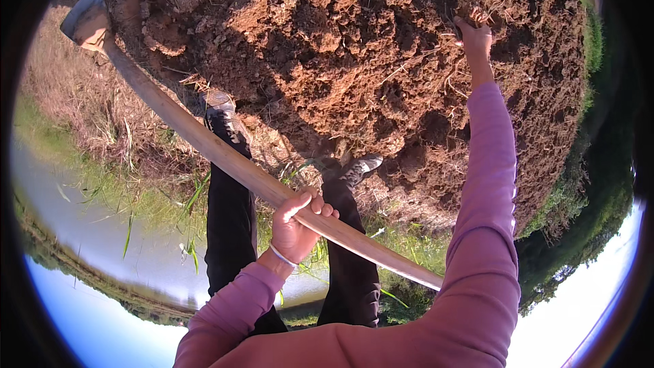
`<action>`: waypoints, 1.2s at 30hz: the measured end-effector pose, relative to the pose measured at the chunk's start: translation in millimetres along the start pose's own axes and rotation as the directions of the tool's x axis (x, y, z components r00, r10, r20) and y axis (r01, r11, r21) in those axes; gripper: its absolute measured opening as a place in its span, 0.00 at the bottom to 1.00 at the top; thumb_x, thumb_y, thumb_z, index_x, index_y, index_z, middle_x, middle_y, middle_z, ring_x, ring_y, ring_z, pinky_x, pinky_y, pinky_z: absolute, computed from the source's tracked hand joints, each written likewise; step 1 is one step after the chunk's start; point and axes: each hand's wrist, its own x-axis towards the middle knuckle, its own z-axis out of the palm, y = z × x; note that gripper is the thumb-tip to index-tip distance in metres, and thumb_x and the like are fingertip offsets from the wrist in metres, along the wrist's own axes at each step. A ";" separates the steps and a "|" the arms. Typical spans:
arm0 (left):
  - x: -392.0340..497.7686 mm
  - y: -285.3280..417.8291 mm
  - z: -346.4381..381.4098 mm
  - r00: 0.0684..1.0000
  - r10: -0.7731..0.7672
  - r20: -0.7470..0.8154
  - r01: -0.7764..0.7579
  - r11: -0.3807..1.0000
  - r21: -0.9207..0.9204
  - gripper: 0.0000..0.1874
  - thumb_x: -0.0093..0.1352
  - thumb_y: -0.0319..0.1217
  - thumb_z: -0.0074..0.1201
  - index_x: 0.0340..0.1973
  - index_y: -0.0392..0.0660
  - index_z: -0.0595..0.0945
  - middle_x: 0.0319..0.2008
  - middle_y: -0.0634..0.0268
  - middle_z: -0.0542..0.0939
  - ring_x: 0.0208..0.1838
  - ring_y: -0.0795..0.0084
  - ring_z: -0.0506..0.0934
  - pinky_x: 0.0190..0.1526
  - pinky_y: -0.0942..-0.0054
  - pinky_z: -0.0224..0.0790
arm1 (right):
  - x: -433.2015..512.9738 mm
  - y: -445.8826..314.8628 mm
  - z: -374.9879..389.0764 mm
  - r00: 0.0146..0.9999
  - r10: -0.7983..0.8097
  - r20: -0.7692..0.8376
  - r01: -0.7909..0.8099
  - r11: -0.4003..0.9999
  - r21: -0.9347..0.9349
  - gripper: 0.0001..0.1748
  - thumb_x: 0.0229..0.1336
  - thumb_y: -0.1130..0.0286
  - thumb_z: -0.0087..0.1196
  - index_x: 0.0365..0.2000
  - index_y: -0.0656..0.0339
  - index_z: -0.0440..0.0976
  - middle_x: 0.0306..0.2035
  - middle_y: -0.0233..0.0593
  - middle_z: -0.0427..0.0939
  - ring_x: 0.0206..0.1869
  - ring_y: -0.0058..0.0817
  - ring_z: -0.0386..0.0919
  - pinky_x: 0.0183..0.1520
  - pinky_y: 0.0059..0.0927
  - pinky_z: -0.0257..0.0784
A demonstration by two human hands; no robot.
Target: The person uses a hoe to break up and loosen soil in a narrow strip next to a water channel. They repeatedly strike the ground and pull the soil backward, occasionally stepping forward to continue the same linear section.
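My left hand is closed around the wooden handle of a hoe, which slants across in front of my legs. Its broad metal blade, with reddish soil on it, is at the upper left, and the handle's other end reaches my right sleeve. At the upper right, my right hand is stretched out low over the broken soil. Its fingers touch thin dry stalks or roots; whether they are gripped is too small to tell.
My shoes stand at the edge of the cloddy reddish soil. Dry grass and green blades lie along the left and behind my feet, with water beyond them. Bushes line the right side.
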 end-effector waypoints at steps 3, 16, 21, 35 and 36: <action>3.5 -2.1 3.1 1.000 0.016 -0.024 -0.016 1.000 0.001 0.11 0.63 0.37 0.55 0.30 0.49 0.70 0.24 0.69 0.67 0.33 0.70 0.69 0.51 0.60 0.62 | -49.2 43.0 -24.7 0.971 -0.088 -0.224 0.156 0.939 0.306 0.27 0.43 0.58 0.70 0.37 0.70 0.73 0.32 0.38 0.81 0.30 0.25 0.77 0.35 0.28 0.74; 12.6 -13.6 -16.0 0.993 0.112 -0.023 -0.110 0.992 0.062 0.11 0.65 0.40 0.54 0.35 0.48 0.73 0.23 0.74 0.64 0.32 0.74 0.68 0.51 0.61 0.63 | -87.5 216.5 6.3 0.991 -0.129 0.038 0.132 0.872 -0.472 0.22 0.42 0.66 0.66 0.37 0.67 0.73 0.48 0.54 0.73 0.41 0.48 0.77 0.44 0.43 0.73; 17.4 -17.5 -20.7 0.984 0.172 -0.040 -0.167 0.981 0.103 0.11 0.65 0.40 0.54 0.35 0.48 0.73 0.23 0.73 0.66 0.31 0.74 0.69 0.50 0.59 0.64 | -107.4 201.8 20.8 0.999 0.035 0.016 -0.017 0.776 -0.630 0.23 0.39 0.71 0.68 0.39 0.64 0.73 0.38 0.55 0.80 0.39 0.49 0.80 0.39 0.43 0.76; -99.1 -45.8 -23.2 0.928 0.372 0.020 -0.373 0.925 0.072 0.06 0.68 0.34 0.54 0.31 0.48 0.75 0.21 0.75 0.74 0.27 0.80 0.74 0.36 0.73 0.70 | -427.5 339.1 -282.4 0.810 0.403 0.426 -0.151 0.845 -0.513 0.29 0.28 0.58 0.71 0.33 0.67 0.76 0.33 0.50 0.81 0.37 0.42 0.80 0.44 0.36 0.75; -113.7 -62.5 -22.5 0.934 0.356 0.001 -0.354 0.929 0.108 0.06 0.68 0.34 0.54 0.31 0.48 0.74 0.21 0.74 0.74 0.26 0.79 0.73 0.36 0.73 0.70 | -459.3 363.7 -304.8 0.788 0.409 0.461 -0.124 0.838 -0.532 0.29 0.28 0.58 0.72 0.32 0.67 0.76 0.32 0.48 0.81 0.36 0.41 0.80 0.43 0.35 0.75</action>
